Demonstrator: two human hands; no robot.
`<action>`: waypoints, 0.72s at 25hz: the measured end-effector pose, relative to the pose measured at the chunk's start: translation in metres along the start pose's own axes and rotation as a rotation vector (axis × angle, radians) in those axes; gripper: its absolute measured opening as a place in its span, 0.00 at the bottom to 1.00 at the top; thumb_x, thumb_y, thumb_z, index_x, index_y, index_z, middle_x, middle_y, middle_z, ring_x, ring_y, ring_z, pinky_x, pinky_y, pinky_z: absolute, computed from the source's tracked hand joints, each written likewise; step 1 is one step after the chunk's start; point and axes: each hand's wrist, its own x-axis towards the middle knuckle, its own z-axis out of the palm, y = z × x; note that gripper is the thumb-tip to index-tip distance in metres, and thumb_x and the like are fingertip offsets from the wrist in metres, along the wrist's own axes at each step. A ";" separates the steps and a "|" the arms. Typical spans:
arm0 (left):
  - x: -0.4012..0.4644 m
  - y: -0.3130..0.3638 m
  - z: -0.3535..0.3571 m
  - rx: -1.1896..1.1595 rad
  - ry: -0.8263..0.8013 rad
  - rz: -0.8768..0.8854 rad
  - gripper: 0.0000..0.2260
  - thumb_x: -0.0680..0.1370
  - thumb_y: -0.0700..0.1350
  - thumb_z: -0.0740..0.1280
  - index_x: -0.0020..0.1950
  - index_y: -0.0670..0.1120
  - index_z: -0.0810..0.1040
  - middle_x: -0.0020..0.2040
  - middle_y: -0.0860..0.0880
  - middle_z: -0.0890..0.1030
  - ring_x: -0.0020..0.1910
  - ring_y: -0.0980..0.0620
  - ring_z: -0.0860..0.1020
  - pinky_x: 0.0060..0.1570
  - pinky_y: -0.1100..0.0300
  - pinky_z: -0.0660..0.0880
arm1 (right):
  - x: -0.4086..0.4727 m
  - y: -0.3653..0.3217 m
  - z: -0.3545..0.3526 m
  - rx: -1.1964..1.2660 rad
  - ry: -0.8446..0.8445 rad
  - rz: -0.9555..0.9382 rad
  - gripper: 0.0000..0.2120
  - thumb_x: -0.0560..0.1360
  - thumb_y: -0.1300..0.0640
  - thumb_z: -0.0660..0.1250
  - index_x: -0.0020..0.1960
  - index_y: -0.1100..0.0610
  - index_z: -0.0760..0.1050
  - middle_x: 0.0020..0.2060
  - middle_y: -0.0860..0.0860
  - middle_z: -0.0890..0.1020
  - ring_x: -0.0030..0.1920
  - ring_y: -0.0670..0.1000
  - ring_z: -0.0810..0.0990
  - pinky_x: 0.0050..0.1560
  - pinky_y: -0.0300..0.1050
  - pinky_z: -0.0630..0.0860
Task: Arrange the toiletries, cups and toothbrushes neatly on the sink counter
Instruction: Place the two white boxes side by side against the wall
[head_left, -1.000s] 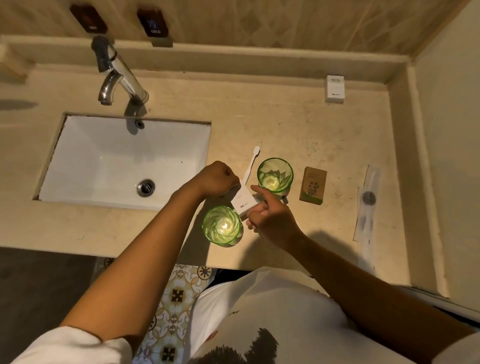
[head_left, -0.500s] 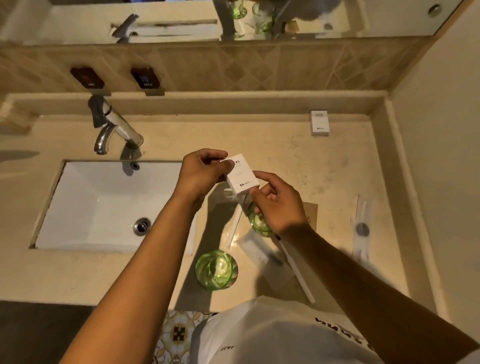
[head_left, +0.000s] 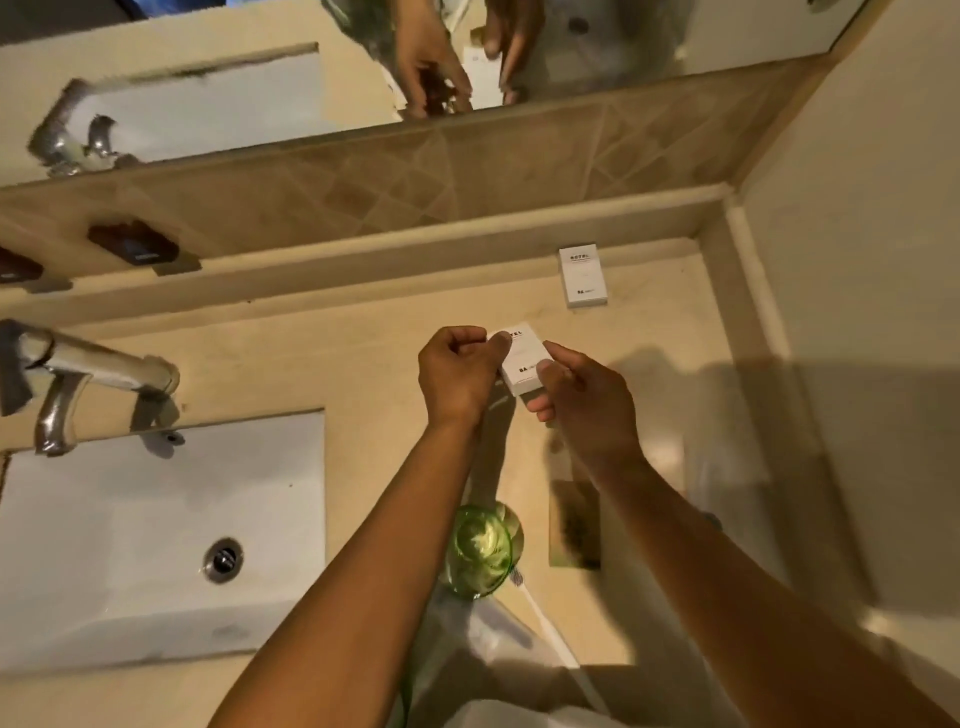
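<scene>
Both hands pinch one small white printed cardboard box (head_left: 521, 360) above the beige stone counter (head_left: 322, 364): left hand (head_left: 460, 371) at its far-left corner, right hand (head_left: 584, 400) closed on its near-right end. This looks like the placing step; next it probably needs squaring beside the matching white box (head_left: 583, 275) standing beyond the right hand. Left of the hands, the white basin (head_left: 156, 519) edge limits room; nearer the wrists sit a green glass cup (head_left: 480, 551) and a brown carton (head_left: 574, 522).

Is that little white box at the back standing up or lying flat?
Lying flat: the white box shows its broad printed face upward on the counter.
</scene>
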 end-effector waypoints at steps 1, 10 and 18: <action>0.007 -0.001 0.009 0.012 -0.017 -0.005 0.09 0.73 0.41 0.77 0.50 0.47 0.81 0.46 0.45 0.85 0.47 0.42 0.86 0.52 0.41 0.83 | 0.010 0.004 -0.001 0.050 0.026 0.010 0.13 0.79 0.52 0.67 0.62 0.48 0.81 0.40 0.51 0.89 0.35 0.47 0.85 0.41 0.46 0.80; 0.047 -0.014 0.055 0.209 -0.129 0.088 0.18 0.76 0.39 0.71 0.66 0.46 0.80 0.57 0.48 0.85 0.52 0.51 0.85 0.57 0.50 0.83 | 0.079 0.029 0.014 0.101 0.183 0.025 0.10 0.80 0.55 0.71 0.60 0.51 0.79 0.51 0.50 0.88 0.42 0.50 0.88 0.47 0.54 0.86; 0.061 -0.014 0.071 0.497 -0.092 0.406 0.12 0.76 0.42 0.71 0.59 0.47 0.82 0.44 0.55 0.84 0.44 0.55 0.83 0.49 0.52 0.81 | 0.088 0.036 0.016 -0.165 0.188 -0.091 0.20 0.82 0.52 0.67 0.74 0.52 0.73 0.55 0.50 0.87 0.57 0.51 0.85 0.58 0.52 0.83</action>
